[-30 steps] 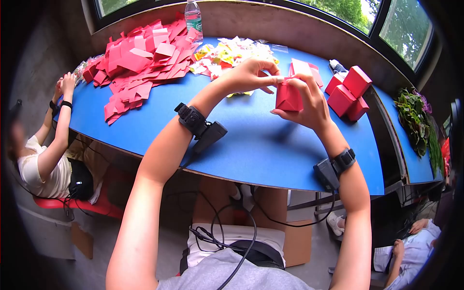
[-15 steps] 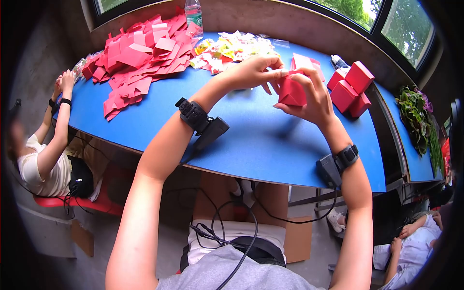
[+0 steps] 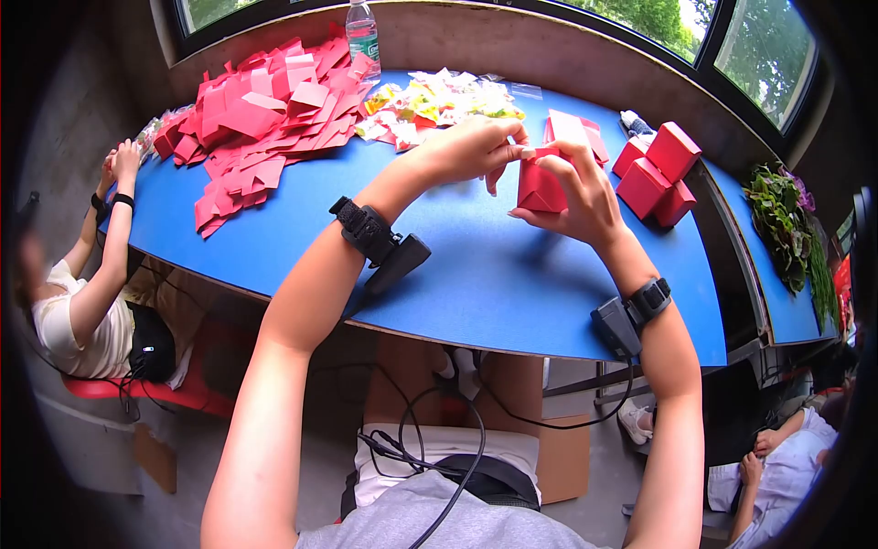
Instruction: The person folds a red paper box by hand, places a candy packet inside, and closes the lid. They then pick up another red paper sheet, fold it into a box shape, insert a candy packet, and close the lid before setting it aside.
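Note:
A small red paper box (image 3: 541, 190) is held above the blue table, its top near my fingertips. My right hand (image 3: 585, 194) wraps round its right side, thumb low and fingers over the top. At the box's upper edge, the thumb and forefinger of my left hand (image 3: 485, 149) are pinched together; the other fingers curl down beside it. Behind my right hand are more red paper pieces (image 3: 593, 137), partly hidden. Several finished-looking red boxes (image 3: 660, 174) are stacked to the right.
A heap of flat red paper boxes (image 3: 265, 119) covers the table's (image 3: 439, 265) back left. Wrapped sweets (image 3: 439, 99) lie at the back beside a water bottle (image 3: 363, 41). Another person (image 3: 101, 293) sits at the left end. Leafy plants (image 3: 785, 215) lie on a table at right.
The box has tilted more upright and moved slightly left, its front face now turned differently. My left fingers have shifted a little left and down along its top edge.

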Action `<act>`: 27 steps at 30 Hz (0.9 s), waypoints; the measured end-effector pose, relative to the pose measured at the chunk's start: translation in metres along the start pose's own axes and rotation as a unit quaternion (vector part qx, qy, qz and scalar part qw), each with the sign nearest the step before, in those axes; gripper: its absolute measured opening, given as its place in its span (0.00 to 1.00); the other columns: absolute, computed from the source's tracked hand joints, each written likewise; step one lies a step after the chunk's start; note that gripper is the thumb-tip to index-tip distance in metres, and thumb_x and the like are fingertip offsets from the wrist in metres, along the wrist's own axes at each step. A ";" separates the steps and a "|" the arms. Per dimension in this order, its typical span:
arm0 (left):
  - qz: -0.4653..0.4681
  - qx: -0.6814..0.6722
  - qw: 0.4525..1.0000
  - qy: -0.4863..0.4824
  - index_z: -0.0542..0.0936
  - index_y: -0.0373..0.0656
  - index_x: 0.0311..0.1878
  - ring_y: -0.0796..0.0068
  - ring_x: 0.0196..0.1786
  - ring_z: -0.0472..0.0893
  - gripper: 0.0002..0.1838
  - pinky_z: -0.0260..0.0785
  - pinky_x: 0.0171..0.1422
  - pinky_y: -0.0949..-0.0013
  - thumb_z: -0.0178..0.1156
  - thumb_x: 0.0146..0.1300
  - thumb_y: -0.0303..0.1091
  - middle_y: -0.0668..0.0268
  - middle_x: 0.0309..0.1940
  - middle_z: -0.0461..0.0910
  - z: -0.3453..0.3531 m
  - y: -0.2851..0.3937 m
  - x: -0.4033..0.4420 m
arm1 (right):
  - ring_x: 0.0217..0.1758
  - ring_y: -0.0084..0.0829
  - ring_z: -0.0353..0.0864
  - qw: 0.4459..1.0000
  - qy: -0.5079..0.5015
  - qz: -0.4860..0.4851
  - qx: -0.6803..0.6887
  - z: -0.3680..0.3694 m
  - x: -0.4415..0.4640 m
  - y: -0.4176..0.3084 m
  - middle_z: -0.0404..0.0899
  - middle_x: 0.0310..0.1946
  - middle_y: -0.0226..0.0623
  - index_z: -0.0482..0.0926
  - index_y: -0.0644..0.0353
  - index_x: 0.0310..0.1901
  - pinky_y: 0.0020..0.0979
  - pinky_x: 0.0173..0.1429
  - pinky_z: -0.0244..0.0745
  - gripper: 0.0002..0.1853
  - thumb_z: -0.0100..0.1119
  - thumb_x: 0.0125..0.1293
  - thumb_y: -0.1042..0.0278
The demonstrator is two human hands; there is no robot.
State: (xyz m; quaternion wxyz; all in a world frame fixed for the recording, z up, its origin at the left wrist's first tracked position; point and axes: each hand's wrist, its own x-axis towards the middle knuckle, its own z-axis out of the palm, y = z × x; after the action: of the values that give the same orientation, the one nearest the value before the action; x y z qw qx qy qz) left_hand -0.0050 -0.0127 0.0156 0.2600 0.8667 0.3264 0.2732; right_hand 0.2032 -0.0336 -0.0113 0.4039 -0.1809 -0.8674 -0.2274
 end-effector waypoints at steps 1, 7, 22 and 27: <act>0.000 0.000 1.000 0.000 0.71 0.38 0.42 0.79 0.21 0.80 0.13 0.71 0.26 0.75 0.49 0.70 0.41 0.67 0.18 0.76 0.001 -0.003 0.000 | 0.42 0.46 0.78 1.000 0.000 -0.001 0.000 0.000 0.000 0.000 0.68 0.44 0.46 0.68 0.54 0.49 0.41 0.42 0.81 0.35 0.75 0.43 0.47; 0.052 -0.017 0.998 -0.003 0.72 0.38 0.41 0.79 0.25 0.81 0.11 0.71 0.29 0.75 0.54 0.68 0.38 0.65 0.22 0.78 -0.002 -0.008 0.000 | 0.41 0.46 0.78 0.999 0.000 0.017 0.029 0.001 -0.001 0.001 0.68 0.45 0.45 0.68 0.54 0.48 0.41 0.42 0.81 0.36 0.76 0.41 0.49; 0.026 0.050 0.998 0.022 0.73 0.38 0.40 0.74 0.26 0.82 0.08 0.72 0.33 0.69 0.53 0.66 0.33 0.60 0.21 0.80 0.001 -0.001 -0.002 | 0.42 0.45 0.78 0.999 0.001 0.018 0.045 0.003 -0.001 0.001 0.67 0.45 0.45 0.69 0.52 0.50 0.41 0.42 0.81 0.36 0.77 0.40 0.49; 0.014 -0.100 0.995 -0.019 0.71 0.41 0.42 0.80 0.27 0.81 0.07 0.71 0.31 0.76 0.51 0.69 0.34 0.67 0.21 0.77 -0.002 -0.005 -0.003 | 0.42 0.45 0.78 0.999 -0.004 0.028 0.029 0.001 -0.001 0.000 0.67 0.45 0.45 0.71 0.53 0.50 0.40 0.42 0.81 0.37 0.77 0.39 0.49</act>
State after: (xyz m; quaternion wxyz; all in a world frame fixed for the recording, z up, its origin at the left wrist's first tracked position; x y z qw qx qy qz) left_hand -0.0103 -0.0105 0.0129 0.3477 0.8460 0.2800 0.2917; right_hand 0.2028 -0.0327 -0.0126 0.4114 -0.1941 -0.8700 -0.1904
